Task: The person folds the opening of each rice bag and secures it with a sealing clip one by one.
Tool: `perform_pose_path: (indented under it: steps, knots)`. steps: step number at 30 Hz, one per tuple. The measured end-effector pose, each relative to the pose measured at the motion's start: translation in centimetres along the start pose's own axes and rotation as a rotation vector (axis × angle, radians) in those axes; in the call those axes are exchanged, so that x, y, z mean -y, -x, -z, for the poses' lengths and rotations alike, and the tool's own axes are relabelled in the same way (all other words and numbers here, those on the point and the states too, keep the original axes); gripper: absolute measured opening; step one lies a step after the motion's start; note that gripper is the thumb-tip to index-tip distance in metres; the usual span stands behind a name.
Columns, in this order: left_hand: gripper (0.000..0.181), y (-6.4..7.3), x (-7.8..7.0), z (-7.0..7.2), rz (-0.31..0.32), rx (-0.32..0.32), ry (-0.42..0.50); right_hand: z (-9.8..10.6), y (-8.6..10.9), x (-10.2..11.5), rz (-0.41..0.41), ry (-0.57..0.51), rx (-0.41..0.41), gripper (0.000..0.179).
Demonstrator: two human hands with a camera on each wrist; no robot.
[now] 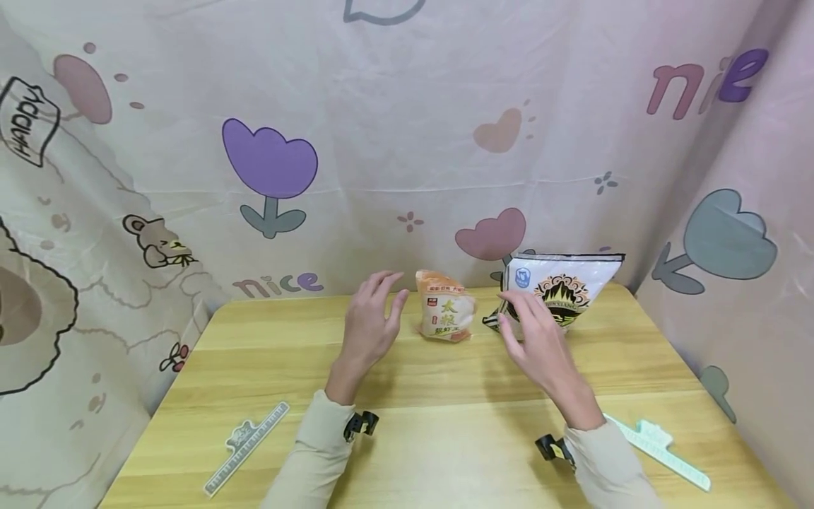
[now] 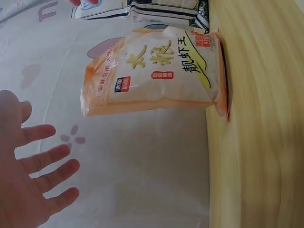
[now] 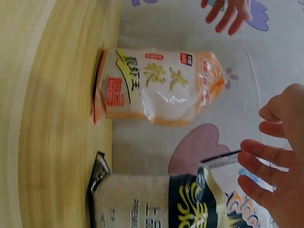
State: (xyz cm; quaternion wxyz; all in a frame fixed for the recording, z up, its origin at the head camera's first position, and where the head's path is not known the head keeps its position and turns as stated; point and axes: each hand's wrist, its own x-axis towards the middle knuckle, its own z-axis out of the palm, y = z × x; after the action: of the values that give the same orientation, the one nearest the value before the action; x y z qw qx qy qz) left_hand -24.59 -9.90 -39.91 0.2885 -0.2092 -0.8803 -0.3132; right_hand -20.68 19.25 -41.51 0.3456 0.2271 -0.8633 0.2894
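Observation:
An orange-and-white packaged bag [image 1: 448, 309] with Chinese lettering stands upright near the table's back edge. To its left my left hand [image 1: 371, 322] is raised, fingers extended and apart from it; the left wrist view shows that hand [image 2: 38, 171] with nothing in it. My right hand [image 1: 537, 339] hovers in front of a white-and-black bag [image 1: 581, 279], partly covering it in the head view. In the right wrist view the right hand's fingers [image 3: 259, 164] are loosely bent and hold nothing. The black-and-clear lower part of that bag [image 3: 142, 199] shows pale contents.
A grey-white ruler-like clip [image 1: 246, 447] lies at the table's left front. A mint-green one [image 1: 661, 450] lies at the right, partly behind the right sleeve. A printed curtain [image 1: 381, 141] hangs behind the wooden table [image 1: 445, 438] and along both sides.

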Motion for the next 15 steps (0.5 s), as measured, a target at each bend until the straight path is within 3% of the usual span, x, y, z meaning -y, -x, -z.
perform_pose_path:
  steps: [8, 15]
  knots:
    - [0.036, -0.6, 0.1, -0.9, -0.008, 0.013, -0.004, -1.8, -1.4, 0.5, 0.003, -0.019, -0.015, 0.034]
    - [0.032, -0.9, 0.1, -1.5, -0.043, -0.024, 0.006, -2.8, -2.3, 0.7, -0.001, -0.042, -0.025, 0.034]
